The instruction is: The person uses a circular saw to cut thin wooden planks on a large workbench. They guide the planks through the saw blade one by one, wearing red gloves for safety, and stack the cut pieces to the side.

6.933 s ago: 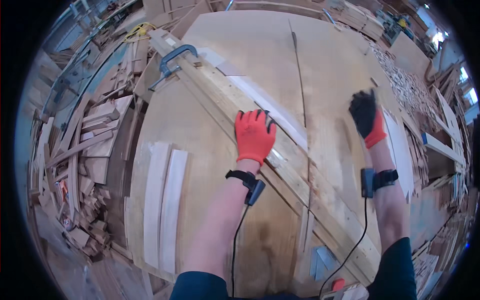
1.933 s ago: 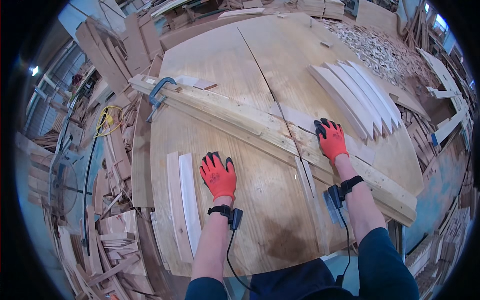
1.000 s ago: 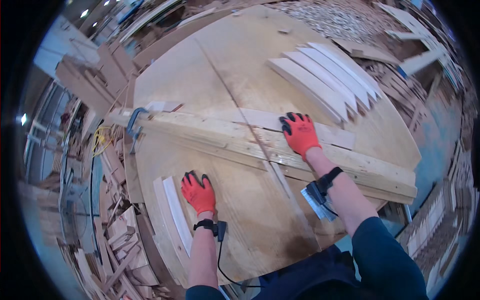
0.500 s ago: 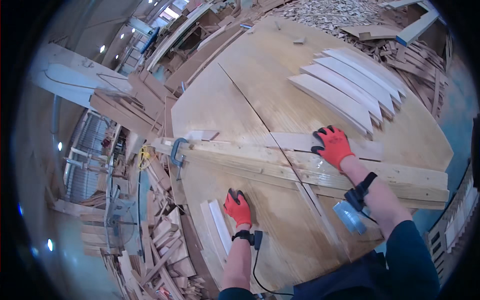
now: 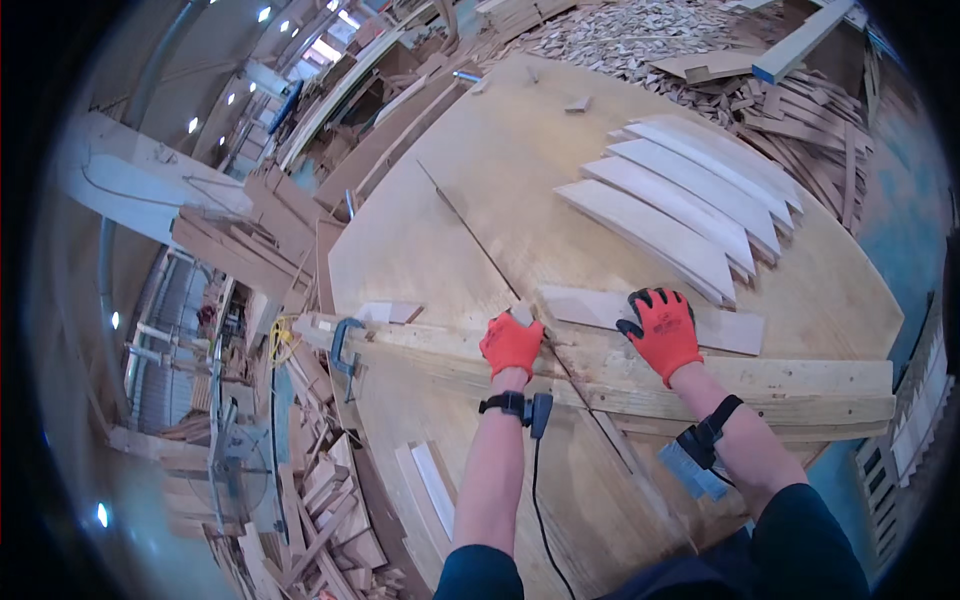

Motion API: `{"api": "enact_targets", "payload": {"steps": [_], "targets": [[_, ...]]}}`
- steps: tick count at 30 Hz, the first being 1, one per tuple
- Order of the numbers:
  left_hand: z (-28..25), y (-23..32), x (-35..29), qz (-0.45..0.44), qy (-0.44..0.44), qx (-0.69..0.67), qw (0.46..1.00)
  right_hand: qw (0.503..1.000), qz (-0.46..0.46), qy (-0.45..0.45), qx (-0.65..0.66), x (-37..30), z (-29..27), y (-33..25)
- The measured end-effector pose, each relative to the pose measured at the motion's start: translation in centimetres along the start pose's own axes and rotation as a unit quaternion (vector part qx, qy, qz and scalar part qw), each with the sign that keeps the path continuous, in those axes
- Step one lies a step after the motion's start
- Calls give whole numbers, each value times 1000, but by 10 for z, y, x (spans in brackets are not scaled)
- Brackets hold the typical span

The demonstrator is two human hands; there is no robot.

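Both my hands wear orange gloves. My left hand (image 5: 511, 343) grips the left end of a flat pale wooden slat (image 5: 730, 330) that lies on the plywood table (image 5: 470, 220), just behind the long timber beams (image 5: 800, 385). My right hand (image 5: 660, 328) presses flat on the same slat near its middle, fingers spread. The beams run across the table and are held by a blue clamp (image 5: 343, 345) at their left end.
Several curved pale slats (image 5: 680, 205) lie fanned on the table behind my hands. Two more slats (image 5: 430, 490) lie at the near left edge. Offcuts and scrap wood (image 5: 320, 490) pile on the floor at left, wood chips (image 5: 640, 30) at the back.
My left hand has left the slats at the near left edge and moved up over the beams to the end of the flat slat. My right hand stays on that slat.
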State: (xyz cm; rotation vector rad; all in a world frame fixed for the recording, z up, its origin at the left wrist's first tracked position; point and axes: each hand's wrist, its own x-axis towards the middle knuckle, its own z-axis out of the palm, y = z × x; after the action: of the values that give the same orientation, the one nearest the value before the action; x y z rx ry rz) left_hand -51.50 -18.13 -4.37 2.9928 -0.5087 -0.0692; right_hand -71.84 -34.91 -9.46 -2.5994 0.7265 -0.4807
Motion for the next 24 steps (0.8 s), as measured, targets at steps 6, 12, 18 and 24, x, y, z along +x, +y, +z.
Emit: {"api": "enact_targets", "payload": {"steps": [6,12,18,24], "targets": [[-58,13,-107,452,-316,68,832,999,9,-17,26,-2,0,5],[-133,126,-84,453,209,-101,861,1000,5,-1,-13,1,9,16],[-107,28,-89,259,243,-152,922,1000,-16,6,-2,-8,-2,16],[-19,-174,-158,-34,134,-2,990,995,-82,-33,42,-12,-10,3]]}}
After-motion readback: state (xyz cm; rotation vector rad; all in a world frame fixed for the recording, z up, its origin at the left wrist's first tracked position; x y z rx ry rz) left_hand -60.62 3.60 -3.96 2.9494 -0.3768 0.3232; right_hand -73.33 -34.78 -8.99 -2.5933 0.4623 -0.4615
